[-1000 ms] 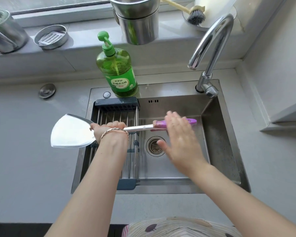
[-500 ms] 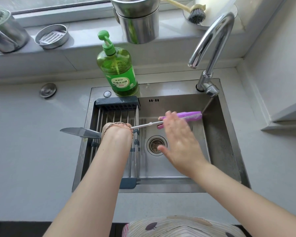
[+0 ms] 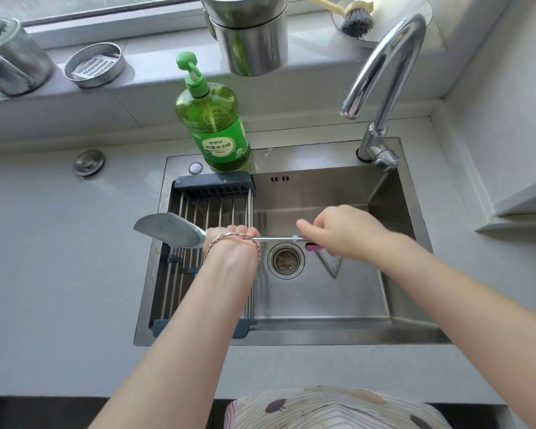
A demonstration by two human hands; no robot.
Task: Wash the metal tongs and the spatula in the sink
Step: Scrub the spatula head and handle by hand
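Note:
The spatula [image 3: 167, 229], a steel blade on a thin metal shaft with a purple handle, is held level over the sink [image 3: 322, 305]. My left hand [image 3: 232, 239] grips the shaft just behind the blade, which juts out left over the rack. Around the purple handle closes my right hand [image 3: 341, 232], hiding all but a small purple bit. The metal tongs [image 3: 330, 263] lie on the sink floor right of the drain, mostly covered by my right hand.
A drying rack [image 3: 211, 193] spans the sink's left part. A green dish soap bottle [image 3: 212, 125] stands behind it. The faucet [image 3: 381, 72] arches over the back right, with no water running. Metal pots, a brush and a cup line the window ledge.
The spatula blade turned from flat to edge-on and now shows a tilted face. My right hand went from an open palm beside the handle to closed around it.

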